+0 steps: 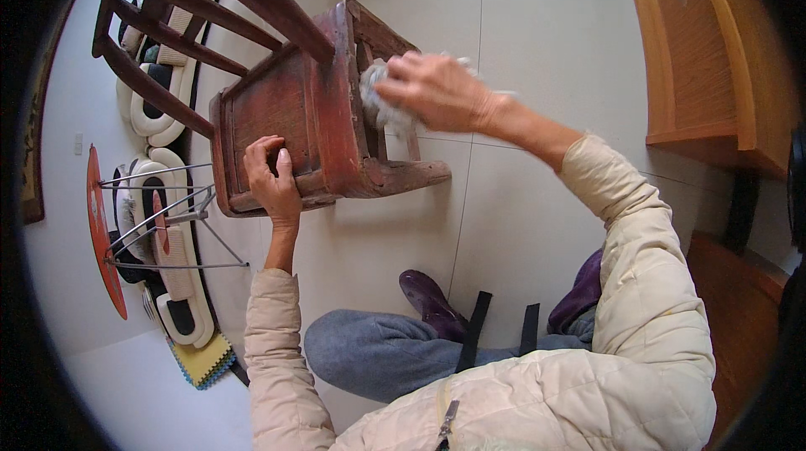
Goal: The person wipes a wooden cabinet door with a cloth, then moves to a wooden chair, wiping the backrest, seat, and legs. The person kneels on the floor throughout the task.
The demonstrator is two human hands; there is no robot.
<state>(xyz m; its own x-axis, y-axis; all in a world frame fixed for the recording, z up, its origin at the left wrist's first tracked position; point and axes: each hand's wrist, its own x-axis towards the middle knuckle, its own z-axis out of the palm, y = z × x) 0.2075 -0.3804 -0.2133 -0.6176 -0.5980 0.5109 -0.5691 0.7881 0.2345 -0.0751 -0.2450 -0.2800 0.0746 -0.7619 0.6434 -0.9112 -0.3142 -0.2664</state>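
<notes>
A worn, reddish-brown wooden chair [271, 117] is in front of me, its spindled back reaching to the upper left. My left hand [274, 177] rests on the seat near its edge, with curled fingers and the thumb apart from them. My right hand [434, 89] is closed around a crumpled greyish-white cloth [385, 98]. That cloth lies against the framework below the seat, beside the red apron [337, 123]. Motion blurs the right hand and the cloth. Below it, a thick wooden leg [412, 177] sticks out to the right.
An orange round-topped folding table [104, 230] with metal legs stands at the left. Behind it are cream and black sofas [167, 92] and a yellow foam mat [201, 359]. Wooden furniture [699, 54] is at the right. Large pale tiles [554, 73] cover the floor.
</notes>
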